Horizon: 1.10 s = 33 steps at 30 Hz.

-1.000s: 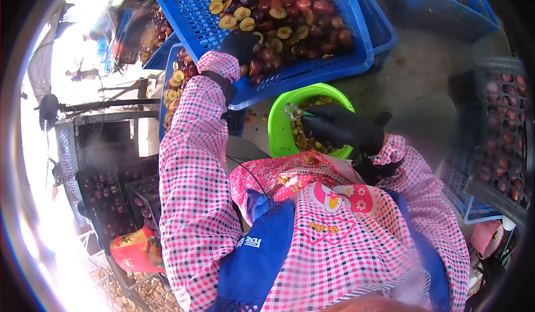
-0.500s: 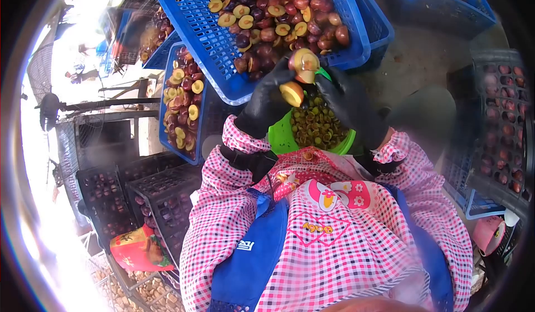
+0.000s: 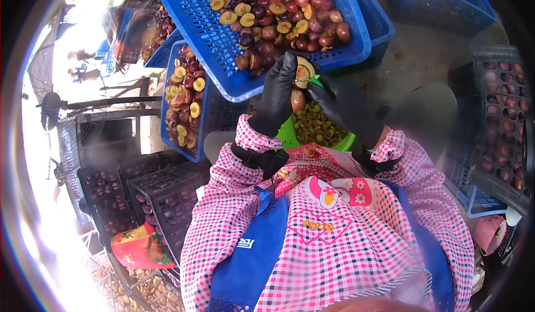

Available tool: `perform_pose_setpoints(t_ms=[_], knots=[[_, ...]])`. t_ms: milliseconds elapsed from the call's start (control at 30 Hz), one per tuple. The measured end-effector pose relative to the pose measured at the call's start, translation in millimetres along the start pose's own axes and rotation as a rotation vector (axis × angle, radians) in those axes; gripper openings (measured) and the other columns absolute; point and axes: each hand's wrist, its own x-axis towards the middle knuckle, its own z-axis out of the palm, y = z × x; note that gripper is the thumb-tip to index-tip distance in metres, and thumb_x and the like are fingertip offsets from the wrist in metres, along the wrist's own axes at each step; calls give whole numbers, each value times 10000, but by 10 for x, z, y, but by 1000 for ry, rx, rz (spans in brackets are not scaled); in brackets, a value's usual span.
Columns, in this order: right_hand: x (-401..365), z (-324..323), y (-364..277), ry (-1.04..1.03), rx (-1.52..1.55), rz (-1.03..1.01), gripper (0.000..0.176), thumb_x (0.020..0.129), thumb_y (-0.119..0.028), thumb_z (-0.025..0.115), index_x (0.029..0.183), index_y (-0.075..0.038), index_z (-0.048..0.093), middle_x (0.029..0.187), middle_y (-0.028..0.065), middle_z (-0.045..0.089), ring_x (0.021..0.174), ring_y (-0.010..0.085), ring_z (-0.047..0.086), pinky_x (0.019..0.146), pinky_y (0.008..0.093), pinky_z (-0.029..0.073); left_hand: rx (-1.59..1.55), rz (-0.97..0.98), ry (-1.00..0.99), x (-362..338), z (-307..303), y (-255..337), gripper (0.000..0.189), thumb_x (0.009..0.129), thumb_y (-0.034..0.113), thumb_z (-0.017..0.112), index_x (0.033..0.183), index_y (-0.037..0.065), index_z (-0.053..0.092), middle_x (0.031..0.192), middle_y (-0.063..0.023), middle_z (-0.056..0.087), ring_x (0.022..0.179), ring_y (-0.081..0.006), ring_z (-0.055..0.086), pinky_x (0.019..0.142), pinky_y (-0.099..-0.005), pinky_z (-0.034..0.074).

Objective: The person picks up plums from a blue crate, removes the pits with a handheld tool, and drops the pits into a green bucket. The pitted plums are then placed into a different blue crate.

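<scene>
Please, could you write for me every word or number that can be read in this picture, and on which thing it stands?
No text can be read surely.
Checked apron: orange lettering, too unclear to read.
Blue cloth: white marks, too small and unclear.
Red packet: yellow marks, too blurred.

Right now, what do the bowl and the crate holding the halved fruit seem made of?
The bowl looks like smooth plastic: bright, even green with a thin rim. The large crate also looks plastic, semi-glossy and blue, with slots molded through its wall.
</scene>
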Motion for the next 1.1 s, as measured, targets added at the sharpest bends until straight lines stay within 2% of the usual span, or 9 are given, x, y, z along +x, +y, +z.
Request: perform_pose_setpoints(t_ms=[233, 300, 400, 533, 600, 700, 833, 1000, 1100], knots=[[26, -71, -87, 18, 70, -198, 366, 948, -361, 535, 851, -14, 601, 596, 144, 568, 500, 299, 552, 495, 385, 426, 165, 32, -130, 72, -104, 27, 505, 998, 469, 382, 1040, 1, 569, 894, -89, 643, 802, -145, 612, 759, -280, 500], [43, -308, -261, -607, 879, 648, 393, 979, -394, 467, 824, -45, 558, 497, 47, 453, 355, 156, 399, 374, 281, 312, 123, 50, -202, 94, -87, 63, 524, 996, 484, 376, 1039, -1, 570, 891, -89, 642, 794, -143, 609, 751, -281, 497], [-55, -128, -137, -783, 1641, 672, 388, 996, -419, 419, 824, -86, 522, 470, -25, 369, 325, 54, 268, 341, 211, 195, 28, 57, -321, 176, -132, -7, 567, 991, 518, 354, 1049, -3, 569, 893, -91, 638, 788, -142, 606, 735, -282, 493], [-26, -74, 12, -785, 1491, 699, 364, 995, -400, 435, 883, -70, 539, 507, -3, 432, 361, 87, 337, 377, 223, 259, 249, 75, -41, -16, 127, 198, 618, 993, 552, 296, 1005, 16, 604, 810, -74, 631, 753, -135, 609, 708, -267, 490], [-39, 137, 76, -405, 319, -502, 348, 997, -374, 444, 895, -66, 569, 574, -6, 486, 426, 83, 389, 428, 229, 305, 490, -26, 37, 66, 11, 225, 623, 991, 561, 289, 942, 35, 619, 749, -55, 616, 715, -132, 601, 673, -267, 486], [-39, -143, -132, -789, 785, 373, 323, 989, -341, 478, 907, -55, 601, 637, -15, 516, 494, 68, 440, 474, 233, 343, 629, -24, 296, 299, -649, 229, 600, 964, 586, 361, 776, 76, 614, 632, -33, 571, 561, -133, 534, 509, -298, 424], [-8, -242, -196, -728, 710, 423, 329, 983, -343, 493, 877, -55, 612, 629, -28, 495, 490, 40, 423, 459, 225, 335, 1593, 322, 901, 355, -1500, 1513, 520, 906, 540, 522, 959, 43, 666, 862, -122, 683, 799, -243, 671, 693, -371, 512], [26, -190, -239, -682, 531, 336, 366, 981, -354, 496, 1033, -13, 618, 821, 30, 613, 721, 94, 575, 659, 273, 467, 2005, 526, 424, 739, -1225, 1484, 543, 806, 556, 620, 1084, 91, 664, 1000, -161, 679, 931, -336, 657, 802, -426, 513], [47, -252, -286, -711, 504, 428, 367, 982, -333, 500, 1110, -7, 607, 934, 56, 637, 878, 126, 597, 787, 308, 472, 1888, 102, 28, 1243, -1102, 794, 537, 775, 474, 647, 1126, 70, 601, 976, -163, 678, 912, -344, 659, 779, -462, 514]])
